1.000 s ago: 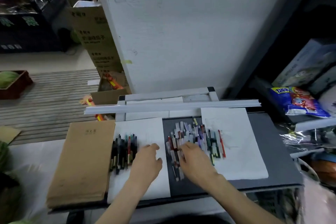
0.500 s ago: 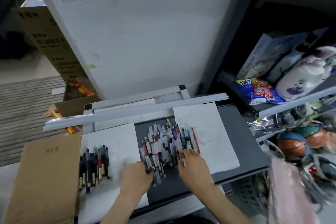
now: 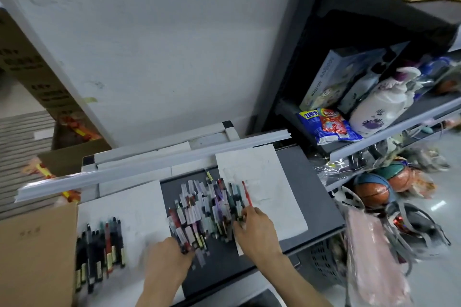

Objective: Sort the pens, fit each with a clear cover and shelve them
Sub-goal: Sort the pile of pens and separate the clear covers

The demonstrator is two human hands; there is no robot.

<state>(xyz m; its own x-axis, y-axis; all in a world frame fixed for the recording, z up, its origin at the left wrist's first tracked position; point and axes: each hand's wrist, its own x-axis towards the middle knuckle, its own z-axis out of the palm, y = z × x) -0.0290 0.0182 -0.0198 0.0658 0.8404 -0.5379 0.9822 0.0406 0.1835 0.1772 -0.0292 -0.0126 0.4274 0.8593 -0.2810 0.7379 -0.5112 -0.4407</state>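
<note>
Far edge of the desk (image 3: 309,187): barred by a long white strip (image 3: 154,166) lying across it, with the wall (image 3: 162,57) directly behind. Right edge: shelving (image 3: 399,132) close alongside. Centre: pen pile (image 3: 207,207). Bare right sheet (image 3: 269,194) between pile and right edge; bare left sheet (image 3: 134,204) between pile and pen row (image 3: 99,244).

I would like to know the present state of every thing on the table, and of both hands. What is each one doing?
mixed pens, loose heap on the dark tabletop
dark pens, lying side by side on the left white sheet
red pen, lying at the heap's right edge
left hand, touching the heap's near left edge; blurred, grip unclear
right hand, fingers at the heap's right edge; grip unclear
</note>
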